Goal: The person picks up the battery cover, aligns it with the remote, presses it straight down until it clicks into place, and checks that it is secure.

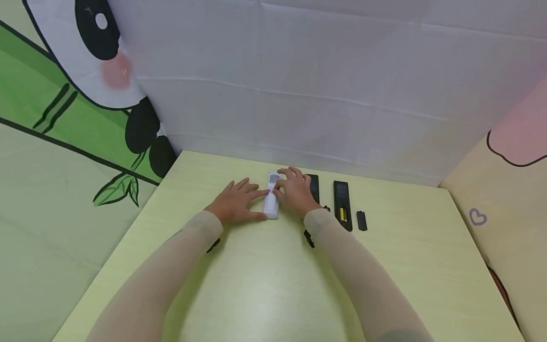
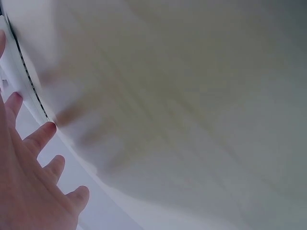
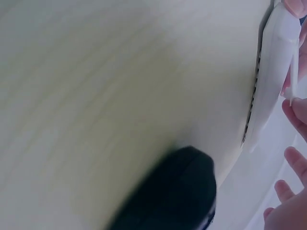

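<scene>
A white remote control (image 1: 271, 209) lies back side up on the table, a printed label at its far end. My left hand (image 1: 236, 201) is at its left side, fingers spread, thumb touching the near end and index finger reaching the middle. From the right, my right hand (image 1: 297, 192) pinches the end of the thin white battery cover (image 3: 294, 72), which stands tilted up from the remote in the right wrist view. The left wrist view catches only an edge of the white remote (image 2: 21, 72). The battery compartment is hidden.
Right of the white remote lies a black remote (image 1: 314, 186), partly behind my right hand. Further right, another black remote (image 1: 342, 199) has its compartment uncovered, a yellow battery showing. Beside it is a loose black cover (image 1: 362, 221). A white cloth wall (image 1: 299, 118) rises behind.
</scene>
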### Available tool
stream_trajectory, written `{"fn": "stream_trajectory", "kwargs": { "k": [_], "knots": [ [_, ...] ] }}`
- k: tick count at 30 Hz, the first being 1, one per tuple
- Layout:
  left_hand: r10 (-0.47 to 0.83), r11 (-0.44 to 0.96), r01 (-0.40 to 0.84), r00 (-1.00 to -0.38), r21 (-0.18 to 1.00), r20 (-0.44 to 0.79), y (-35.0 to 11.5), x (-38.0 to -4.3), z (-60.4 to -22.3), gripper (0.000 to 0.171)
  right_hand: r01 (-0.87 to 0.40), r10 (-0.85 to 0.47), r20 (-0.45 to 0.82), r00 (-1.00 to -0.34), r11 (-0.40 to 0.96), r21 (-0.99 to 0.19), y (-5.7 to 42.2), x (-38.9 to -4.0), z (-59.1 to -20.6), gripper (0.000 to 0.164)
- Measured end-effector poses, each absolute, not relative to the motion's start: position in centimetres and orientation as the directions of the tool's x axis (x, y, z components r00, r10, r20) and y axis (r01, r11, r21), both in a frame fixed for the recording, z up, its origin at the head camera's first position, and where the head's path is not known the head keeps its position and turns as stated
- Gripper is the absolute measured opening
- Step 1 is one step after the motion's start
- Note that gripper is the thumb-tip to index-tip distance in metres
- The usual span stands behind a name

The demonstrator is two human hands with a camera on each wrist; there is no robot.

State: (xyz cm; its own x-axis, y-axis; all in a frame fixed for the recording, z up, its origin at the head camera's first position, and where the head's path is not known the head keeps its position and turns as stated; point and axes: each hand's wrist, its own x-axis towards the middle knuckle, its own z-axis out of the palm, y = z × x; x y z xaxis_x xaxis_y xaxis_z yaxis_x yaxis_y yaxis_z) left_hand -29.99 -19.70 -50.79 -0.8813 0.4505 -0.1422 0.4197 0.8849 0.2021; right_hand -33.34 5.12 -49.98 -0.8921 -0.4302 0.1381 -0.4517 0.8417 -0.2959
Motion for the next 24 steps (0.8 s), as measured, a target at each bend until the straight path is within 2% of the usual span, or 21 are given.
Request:
{"fn": "stream_trajectory", "kwargs": {
  "k": [11, 24],
  "knots": [
    [0.454, 0.883, 0.424, -0.881, 0.201, -0.135, -19.57, -29.86, -50.59, 0.091, -0.403, -0.378, 0.140, -0.915, 0.852, -0.334, 4.80, -33.13, -50.48, 0.018],
    [0.465, 0.879, 0.440, -0.877, 0.186, -0.122, -19.53, -30.25, -51.33, 0.093, -0.404, -0.378, 0.145, -0.915, 0.848, -0.342, 4.96, -32.85, -50.82, 0.018]
  ]
}}
